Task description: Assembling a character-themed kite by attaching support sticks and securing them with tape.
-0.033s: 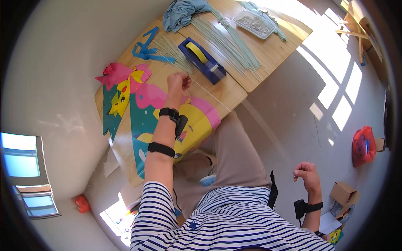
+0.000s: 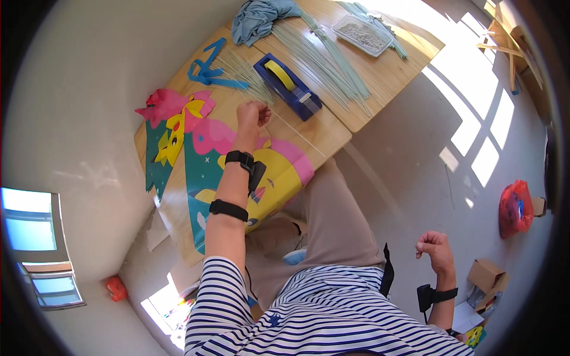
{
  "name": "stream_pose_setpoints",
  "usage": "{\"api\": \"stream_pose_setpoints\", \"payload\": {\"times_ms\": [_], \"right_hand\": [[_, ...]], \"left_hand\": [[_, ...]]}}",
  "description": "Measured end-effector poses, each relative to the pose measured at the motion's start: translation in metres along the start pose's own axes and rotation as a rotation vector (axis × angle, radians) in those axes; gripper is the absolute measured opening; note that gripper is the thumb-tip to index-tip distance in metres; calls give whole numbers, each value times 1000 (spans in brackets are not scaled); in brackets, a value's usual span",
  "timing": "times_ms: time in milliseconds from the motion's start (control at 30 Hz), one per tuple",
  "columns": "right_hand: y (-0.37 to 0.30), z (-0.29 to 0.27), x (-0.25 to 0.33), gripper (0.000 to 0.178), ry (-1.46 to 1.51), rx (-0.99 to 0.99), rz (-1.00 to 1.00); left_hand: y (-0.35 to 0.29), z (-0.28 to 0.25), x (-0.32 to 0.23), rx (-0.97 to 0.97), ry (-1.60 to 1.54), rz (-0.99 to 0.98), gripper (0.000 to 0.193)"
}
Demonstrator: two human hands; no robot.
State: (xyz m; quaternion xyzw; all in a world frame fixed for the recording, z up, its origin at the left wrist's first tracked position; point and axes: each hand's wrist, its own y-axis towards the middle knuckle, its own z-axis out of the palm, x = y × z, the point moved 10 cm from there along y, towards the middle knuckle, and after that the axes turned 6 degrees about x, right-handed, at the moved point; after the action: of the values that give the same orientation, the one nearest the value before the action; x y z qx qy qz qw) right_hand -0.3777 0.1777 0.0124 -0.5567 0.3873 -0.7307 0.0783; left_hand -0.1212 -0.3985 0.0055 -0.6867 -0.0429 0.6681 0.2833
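Note:
My left hand is closed over the table, just left of a blue tape dispenser with a yellow core. What its fingers pinch, if anything, is too small to make out. Below that wrist lies a printed sheet in yellow, pink and green with a cartoon figure, partly hidden by my forearm. Thin pale sticks fan out beyond the hand. Off to the right, away from the table, my right hand is raised with curled fingers. Anything between them cannot be made out.
A second pink, yellow and green cutout lies at the table's left. Farther back are blue strips, bundled pale rods, a clear tray of small pieces and blue cloth. A red bag and cardboard box stand on the floor.

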Motion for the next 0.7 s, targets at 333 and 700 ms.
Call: {"api": "stream_pose_setpoints", "payload": {"times_ms": [333,700], "right_hand": [[8,-2,-10,2,-11,-24,75],[18,5,-20,3,-22,12,105]], "left_hand": [[8,-2,-14,-50,-4,20,6],[-10,78,-154,158,-115,276,14]]}}
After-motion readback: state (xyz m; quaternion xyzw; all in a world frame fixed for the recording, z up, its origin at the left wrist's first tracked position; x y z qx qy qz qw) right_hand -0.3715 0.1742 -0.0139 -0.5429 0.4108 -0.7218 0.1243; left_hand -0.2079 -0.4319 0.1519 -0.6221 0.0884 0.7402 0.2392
